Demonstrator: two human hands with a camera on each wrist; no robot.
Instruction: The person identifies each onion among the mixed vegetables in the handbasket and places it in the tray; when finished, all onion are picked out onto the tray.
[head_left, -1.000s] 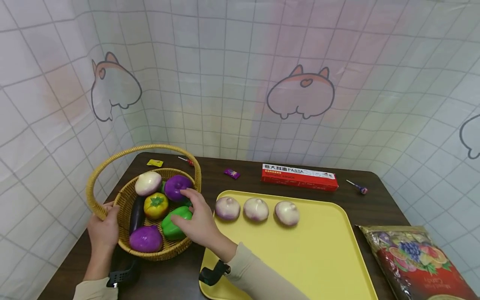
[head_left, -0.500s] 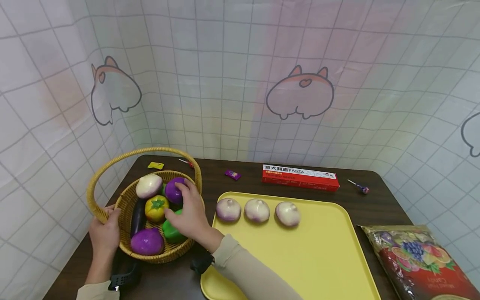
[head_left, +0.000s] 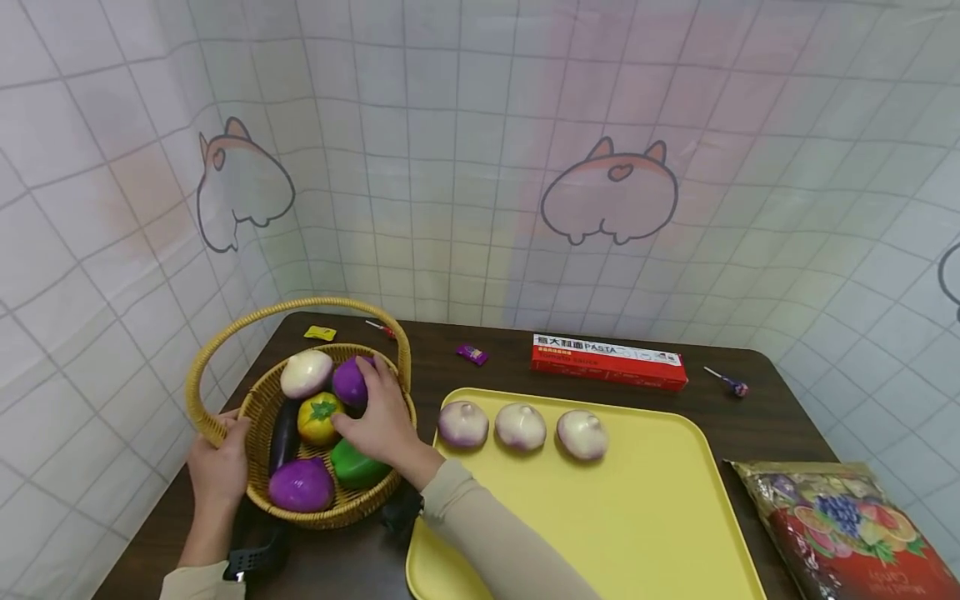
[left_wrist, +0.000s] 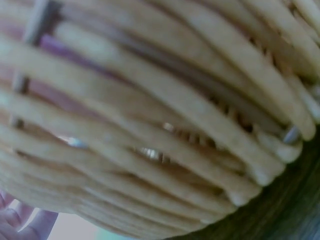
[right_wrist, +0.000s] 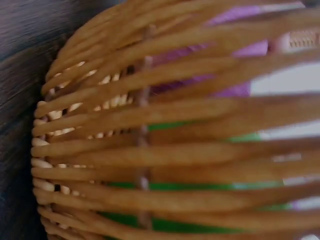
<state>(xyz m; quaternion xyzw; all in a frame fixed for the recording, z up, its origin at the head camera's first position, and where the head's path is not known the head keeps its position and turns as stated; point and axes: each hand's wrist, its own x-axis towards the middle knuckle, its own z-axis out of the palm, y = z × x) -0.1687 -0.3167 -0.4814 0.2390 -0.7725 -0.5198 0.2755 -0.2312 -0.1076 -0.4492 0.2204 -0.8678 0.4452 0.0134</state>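
A wicker basket with a hoop handle stands at the table's left. In it lie a pale onion, a purple onion, a yellow tomato, a dark eggplant, a green pepper and a second purple onion. My left hand grips the basket's near left rim. My right hand reaches into the basket, with fingers curled over the back purple onion and thumb below it. Both wrist views are filled by blurred basket weave.
A yellow tray beside the basket carries three pale onions in a row along its far edge. Behind it lie a red pasta box, a purple candy, a yellow packet and a lollipop. A snack bag lies at right.
My right hand has slid further into the basket, from the green pepper's edge up over the back purple onion. The left hand stays on the rim.
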